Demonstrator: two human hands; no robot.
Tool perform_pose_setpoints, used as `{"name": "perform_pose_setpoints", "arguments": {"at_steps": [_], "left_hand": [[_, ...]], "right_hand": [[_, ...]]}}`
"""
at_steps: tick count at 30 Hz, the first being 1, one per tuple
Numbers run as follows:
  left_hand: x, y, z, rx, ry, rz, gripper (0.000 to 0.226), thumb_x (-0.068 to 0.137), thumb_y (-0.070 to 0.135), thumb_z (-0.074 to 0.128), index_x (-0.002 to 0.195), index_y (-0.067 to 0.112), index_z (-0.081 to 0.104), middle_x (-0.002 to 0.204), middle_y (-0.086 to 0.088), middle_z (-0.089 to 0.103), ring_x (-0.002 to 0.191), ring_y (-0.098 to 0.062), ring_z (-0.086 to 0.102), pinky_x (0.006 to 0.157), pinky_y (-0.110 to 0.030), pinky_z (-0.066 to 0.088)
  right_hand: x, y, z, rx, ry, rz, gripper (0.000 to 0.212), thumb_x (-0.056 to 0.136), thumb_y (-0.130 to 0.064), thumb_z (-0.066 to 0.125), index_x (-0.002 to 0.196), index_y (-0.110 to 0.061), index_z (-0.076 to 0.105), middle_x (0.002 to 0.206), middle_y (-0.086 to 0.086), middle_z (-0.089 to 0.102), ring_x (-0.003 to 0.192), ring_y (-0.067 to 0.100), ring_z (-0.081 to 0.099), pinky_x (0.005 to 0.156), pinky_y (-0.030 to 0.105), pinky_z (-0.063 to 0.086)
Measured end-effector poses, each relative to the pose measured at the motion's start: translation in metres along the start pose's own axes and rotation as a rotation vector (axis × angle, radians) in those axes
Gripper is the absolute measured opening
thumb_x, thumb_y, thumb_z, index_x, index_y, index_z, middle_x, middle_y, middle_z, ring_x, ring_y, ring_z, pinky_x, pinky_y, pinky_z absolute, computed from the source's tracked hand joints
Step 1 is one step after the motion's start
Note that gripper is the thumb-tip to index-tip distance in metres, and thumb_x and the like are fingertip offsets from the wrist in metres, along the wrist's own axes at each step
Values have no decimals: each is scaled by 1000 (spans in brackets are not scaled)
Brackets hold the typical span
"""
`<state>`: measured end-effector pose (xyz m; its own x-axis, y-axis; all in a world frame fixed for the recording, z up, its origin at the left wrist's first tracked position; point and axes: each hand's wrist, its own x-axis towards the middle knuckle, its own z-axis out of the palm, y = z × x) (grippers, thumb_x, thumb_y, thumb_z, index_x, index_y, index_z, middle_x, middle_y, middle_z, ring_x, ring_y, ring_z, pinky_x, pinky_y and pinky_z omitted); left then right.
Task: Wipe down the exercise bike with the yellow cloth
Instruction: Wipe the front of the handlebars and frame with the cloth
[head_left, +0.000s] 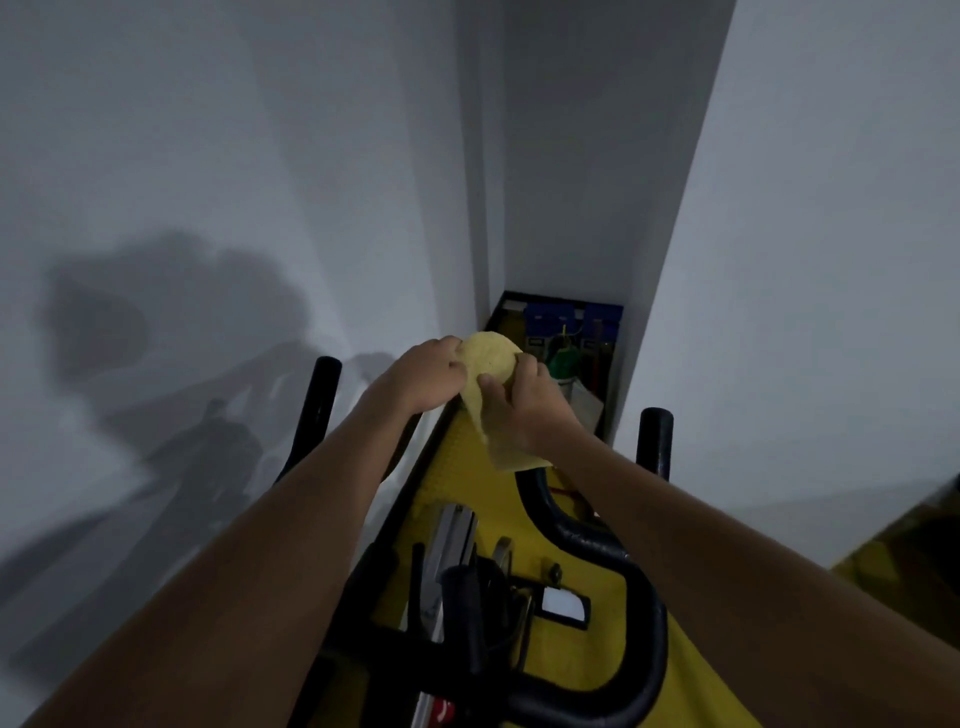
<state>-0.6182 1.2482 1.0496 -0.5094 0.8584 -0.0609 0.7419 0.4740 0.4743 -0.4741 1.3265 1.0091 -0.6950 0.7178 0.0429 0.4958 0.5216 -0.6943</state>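
- No legible text, brand or number anywhere.
- Red patch with a white mark (443, 711) on the black exercise-bike frame (597, 545): possibly a logo, too blurred to read.

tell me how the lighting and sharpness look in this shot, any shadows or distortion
Head view: dim, greyish light; a large soft shadow of the person and bike falls on the left wall. Wide-angle lens bends the walls and stretches both forearms at the edges. The left hand, right hand and yellow cloth are slightly soft; the handlebars are fairly clear.
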Motion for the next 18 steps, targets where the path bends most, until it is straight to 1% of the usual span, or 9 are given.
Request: {"name": "perform_pose_setpoints", "arguments": {"at_steps": [2, 5, 7, 9, 11, 13, 14, 16, 18], "left_hand": [[0, -11, 4, -10, -11, 26, 50, 100, 21, 40, 149, 18, 38, 136, -9, 54, 113, -23, 54, 85, -33, 42], [-3, -23, 15, -93, 16, 18, 46, 105, 28, 33, 150, 20, 36, 139, -10, 52, 115, -24, 54, 88, -36, 43], [-6, -26, 24, -148, 54, 11, 44, 106, 27, 29, 149, 19, 34, 139, -12, 49, 116, -26, 52, 94, -39, 44], [-8, -26, 32, -166, 109, 23, 43, 105, 24, 32, 148, 18, 34, 135, -13, 47, 115, -26, 50, 97, -41, 44], [-9, -27, 36, -145, 148, 46, 43, 103, 21, 39, 145, 15, 35, 131, -14, 47, 112, -26, 49, 96, -42, 46], [-7, -29, 38, -113, 150, 71, 43, 100, 17, 46, 141, 12, 37, 127, -13, 48, 109, -26, 51, 91, -41, 48], [-6, -30, 37, -104, 146, 80, 41, 99, 15, 47, 139, 10, 38, 123, -13, 49, 105, -25, 53, 85, -39, 48], [-3, -32, 35, -100, 142, 88, 34, 98, 14, 49, 131, 10, 42, 112, -11, 54, 90, -21, 56, 68, -31, 45], [-2, -32, 33, -100, 137, 82, 27, 99, 15, 50, 125, 9, 44, 98, -9, 57, 78, -19, 57, 59, -30, 43]], "right_hand": [[-3, 4, 1, -18, 29, -13, 66, 101, -54, 37, 147, -9, 28, 140, 14, 44, 122, 31, 48, 98, 41, 42], [-9, 12, 3, -4, 85, -25, 62, 102, -52, 39, 142, -6, 34, 136, 16, 48, 119, 31, 50, 92, 38, 42], [-17, 18, 4, 31, 97, -21, 58, 101, -52, 40, 136, -5, 39, 129, 16, 51, 112, 29, 52, 86, 35, 42], [-27, 24, 8, 69, 105, 3, 55, 101, -52, 42, 129, -5, 42, 123, 16, 53, 104, 27, 53, 80, 34, 42], [-38, 27, 12, 83, 108, 43, 50, 101, -50, 43, 124, -5, 42, 116, 14, 54, 96, 25, 52, 77, 35, 43], [-51, 29, 16, 43, 95, 96, 45, 100, -51, 43, 117, -9, 40, 106, 9, 52, 88, 24, 52, 71, 35, 43], [-59, 31, 19, 9, 95, 115, 42, 100, -52, 43, 112, -12, 39, 101, 6, 52, 84, 24, 54, 66, 34, 43], [-74, 35, 28, -71, 121, 129, 41, 98, -55, 44, 106, -15, 37, 94, 4, 54, 78, 25, 58, 57, 31, 39], [-85, 40, 35, -137, 141, 130, 44, 97, -56, 45, 106, -14, 38, 93, 5, 57, 76, 24, 61, 52, 29, 37]]}}
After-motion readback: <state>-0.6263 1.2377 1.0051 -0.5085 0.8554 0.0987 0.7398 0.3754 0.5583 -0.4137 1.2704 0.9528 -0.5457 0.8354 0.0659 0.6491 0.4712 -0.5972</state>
